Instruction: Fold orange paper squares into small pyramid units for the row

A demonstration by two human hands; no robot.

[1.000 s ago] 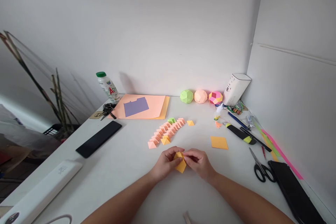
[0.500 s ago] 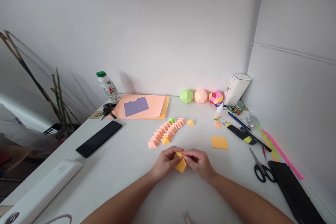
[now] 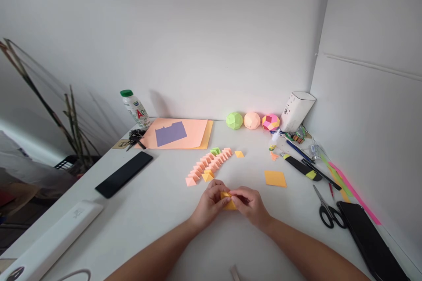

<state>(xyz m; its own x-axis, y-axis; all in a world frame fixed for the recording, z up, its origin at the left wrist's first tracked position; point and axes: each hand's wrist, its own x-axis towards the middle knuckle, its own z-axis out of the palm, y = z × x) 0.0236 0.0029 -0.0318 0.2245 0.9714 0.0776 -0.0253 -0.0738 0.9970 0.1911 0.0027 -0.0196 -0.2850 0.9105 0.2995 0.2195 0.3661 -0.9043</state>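
Note:
Between my two hands is a small piece of orange paper [image 3: 230,206], partly folded and half covered by the fingers. My left hand [image 3: 211,204] pinches its left side with thumb and fingers. From the other side my right hand [image 3: 251,204] pinches it near the top edge. Just beyond the hands stand rows of folded pink paper pieces [image 3: 212,163], with an orange folded piece [image 3: 208,176] at the near end and a green one [image 3: 215,151] at the far end. A square orange paper stack [image 3: 275,179] lies to the right of my right hand.
Scissors [image 3: 328,211], a utility knife [image 3: 300,167], pens and a black case [image 3: 372,239] lie along the right. Glue [image 3: 273,141] stands before several paper balls [image 3: 252,120]. A black phone [image 3: 124,174], a white lamp [image 3: 54,241] and a bottle [image 3: 136,109] occupy the left.
The orange paper has turned in my fingers, and its lower corner no longer points down toward me. My left hand has shifted slightly; both hands still hold the paper.

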